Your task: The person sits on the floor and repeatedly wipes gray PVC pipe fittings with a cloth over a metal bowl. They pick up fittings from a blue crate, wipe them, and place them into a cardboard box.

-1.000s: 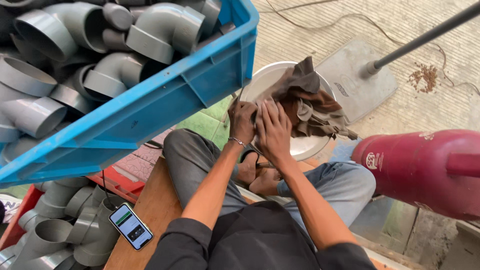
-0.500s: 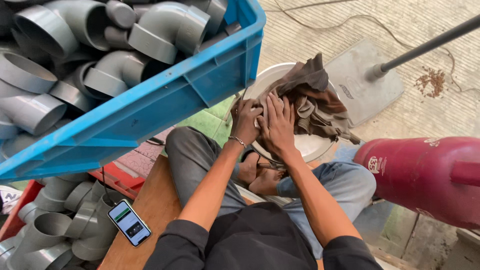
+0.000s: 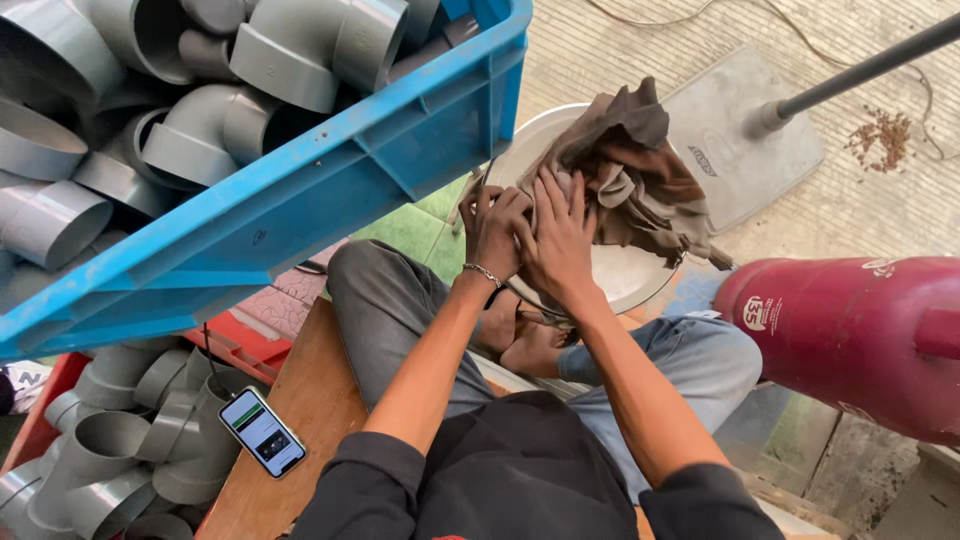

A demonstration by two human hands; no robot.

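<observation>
Both hands work close together at the near edge of the brown rag (image 3: 625, 170): my left hand (image 3: 492, 232), the one with the bracelet, is curled with its fingers bunched against the cloth's near corner, and my right hand (image 3: 560, 235) lies flat with fingers spread, pressing the cloth down. Whether the left fingers actually pinch fabric or something under it, I cannot tell, because the right hand covers that spot. That rag sits crumpled on top of the white bucket (image 3: 625, 275) in front of my knees, just beside the blue crate (image 3: 300, 215) full of grey pipe elbows (image 3: 300, 50). To do this well, I judge that I should keep the flat palm steady so the cloth does not slide off the lid, and work with the curled fingers in small moves. More elbows (image 3: 110, 450) fill the red crate (image 3: 225, 345) at my left, a phone (image 3: 262, 433) lies on the wooden board (image 3: 300, 420), and a red gas cylinder (image 3: 850, 340) lies at my right.
</observation>
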